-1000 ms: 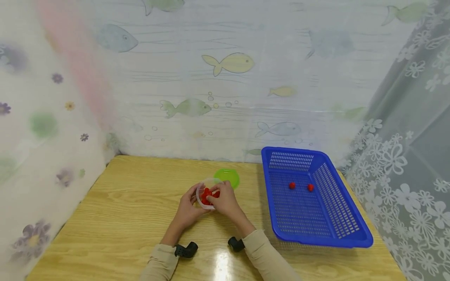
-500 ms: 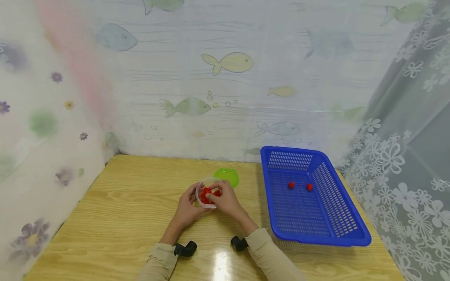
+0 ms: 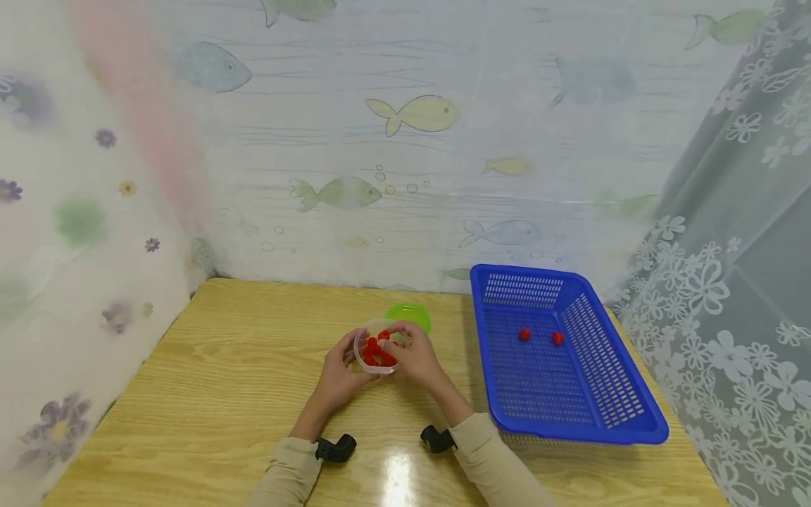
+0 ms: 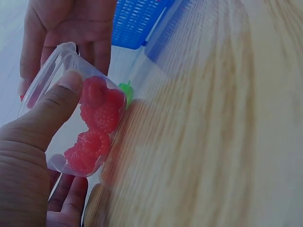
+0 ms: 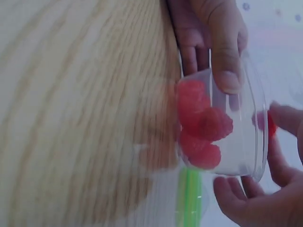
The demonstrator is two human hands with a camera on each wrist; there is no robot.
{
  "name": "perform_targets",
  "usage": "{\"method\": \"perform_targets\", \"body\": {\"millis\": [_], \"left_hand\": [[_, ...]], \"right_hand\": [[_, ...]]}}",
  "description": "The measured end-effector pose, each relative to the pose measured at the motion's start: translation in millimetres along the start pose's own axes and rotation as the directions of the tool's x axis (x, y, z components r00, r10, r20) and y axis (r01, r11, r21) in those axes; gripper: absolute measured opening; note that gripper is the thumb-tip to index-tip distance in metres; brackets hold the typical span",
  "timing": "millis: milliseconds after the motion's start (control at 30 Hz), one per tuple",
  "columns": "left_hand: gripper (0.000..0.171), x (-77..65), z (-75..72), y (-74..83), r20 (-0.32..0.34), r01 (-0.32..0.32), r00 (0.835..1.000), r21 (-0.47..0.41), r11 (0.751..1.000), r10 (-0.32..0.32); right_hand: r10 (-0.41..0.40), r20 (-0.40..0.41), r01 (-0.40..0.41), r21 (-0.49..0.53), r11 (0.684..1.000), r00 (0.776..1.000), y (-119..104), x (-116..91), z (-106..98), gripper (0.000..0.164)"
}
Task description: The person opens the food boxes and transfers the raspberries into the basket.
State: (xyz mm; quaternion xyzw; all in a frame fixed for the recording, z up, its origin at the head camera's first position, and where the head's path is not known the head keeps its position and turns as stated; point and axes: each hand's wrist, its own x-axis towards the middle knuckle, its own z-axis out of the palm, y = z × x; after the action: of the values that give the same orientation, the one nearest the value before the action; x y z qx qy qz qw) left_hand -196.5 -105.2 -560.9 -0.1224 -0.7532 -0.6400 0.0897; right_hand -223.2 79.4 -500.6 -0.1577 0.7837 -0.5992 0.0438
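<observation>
A clear plastic tub (image 3: 361,352) with several red raspberries (image 5: 215,124) inside stands on the table. My left hand (image 3: 338,373) grips its left side, the thumb (image 4: 57,106) along the near wall and the other fingers round the far side. At the tub's rim, my right hand (image 3: 415,355) pinches one raspberry (image 5: 271,124) between thumb and fingertips. In the left wrist view the right hand (image 4: 71,28) is beyond the tub, a speck of red at its fingertips. Just behind the tub lies a round green lid (image 3: 408,315), partly covered by the right hand.
A blue slotted plastic basket (image 3: 538,394) stands on the right side of the wooden table (image 3: 241,352), with two raspberries (image 3: 525,334) on its floor. Fish-patterned curtain (image 3: 418,232) hangs behind the table, and flowered fabric (image 3: 82,296) hangs along the left.
My right hand has drawn up from among the raspberries to the tub's rim with one raspberry, its wrist shifting right. The left hand keeps its hold on the tub.
</observation>
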Motion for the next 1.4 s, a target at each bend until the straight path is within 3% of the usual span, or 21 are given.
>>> {"method": "perform_targets", "body": {"millis": [167, 333, 900, 1100, 1300, 1400], "left_hand": [[0.083, 1.4, 1.2, 0.2, 0.001, 0.009, 1.000, 0.004, 1.000, -0.009], [0.084, 0.2, 0.6, 1.1, 0.003, 0.032, 0.999, -0.015, 0.999, -0.032], [0.082, -0.8, 0.2, 2.2, 0.001, -0.005, 1.000, -0.006, 1.000, 0.005], [0.084, -2.8, 0.0, 5.5, 0.002, -0.002, 1.000, 0.003, 1.000, 0.002], [0.083, -4.1, 3.1, 21.0, -0.012, -0.026, 1.000, 0.024, 0.999, 0.026], [0.084, -3.2, 3.8, 18.3, -0.018, -0.008, 1.000, 0.019, 1.000, 0.008]], "right_hand": [[-0.065, -0.122, 0.058, -0.056, 0.997, 0.990, -4, -4, -2, 0.018], [-0.089, -0.137, 0.083, -0.047, 0.995, 0.987, -12, -9, -5, 0.019], [-0.150, -0.115, 0.151, -0.001, 0.989, 0.982, -59, -32, -27, 0.023], [-0.218, -0.113, 0.220, 0.008, 0.975, 0.969, -71, -40, -35, 0.021], [-0.283, -0.057, 0.282, -0.016, 0.959, 0.957, -83, -48, -52, 0.020], [-0.286, -0.015, 0.285, -0.046, 0.957, 0.958, -89, -53, -63, 0.021]]}}
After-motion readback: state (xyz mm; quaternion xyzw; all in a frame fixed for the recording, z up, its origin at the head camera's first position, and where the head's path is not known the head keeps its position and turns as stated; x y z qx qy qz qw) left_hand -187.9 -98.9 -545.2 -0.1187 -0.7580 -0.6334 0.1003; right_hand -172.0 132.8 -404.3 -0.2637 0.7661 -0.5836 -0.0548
